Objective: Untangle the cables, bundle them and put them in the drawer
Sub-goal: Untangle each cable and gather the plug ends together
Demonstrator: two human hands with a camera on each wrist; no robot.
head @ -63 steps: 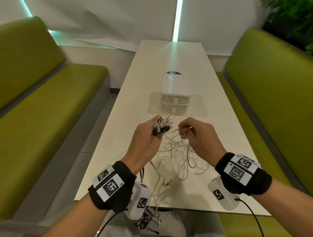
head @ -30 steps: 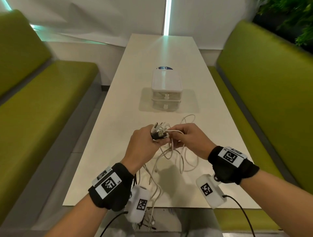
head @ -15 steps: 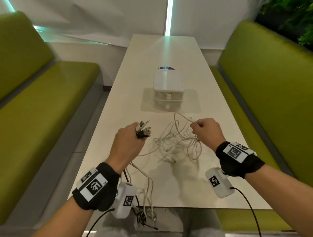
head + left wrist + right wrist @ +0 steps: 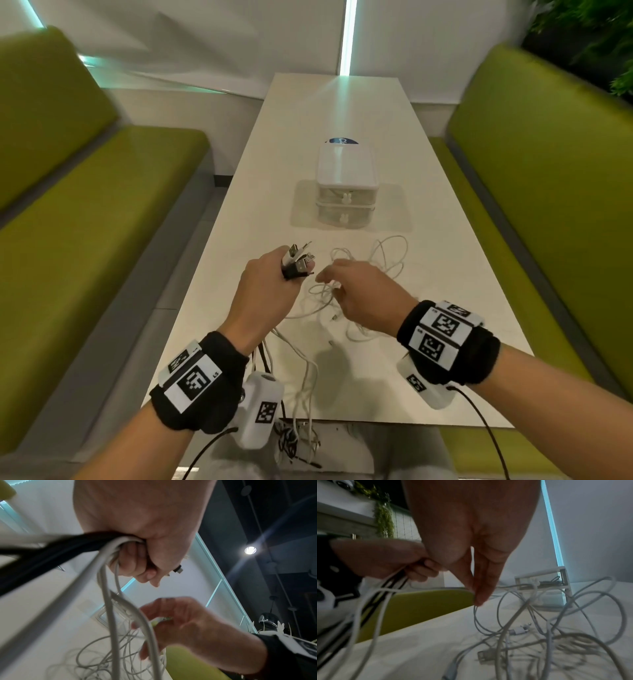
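In r. wrist view, drawer [image 4: 544, 582] seemingly holds cables.

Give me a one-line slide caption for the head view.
Left hand grips a bunch of cable plugs while the right hand reaches into tangled white cables before a small drawer unit.

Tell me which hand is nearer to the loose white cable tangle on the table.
Right. The right hand reaches down into the white cable tangle, fingertips at a loop. The left hand sits beside it, gripping a bunch of connector ends.
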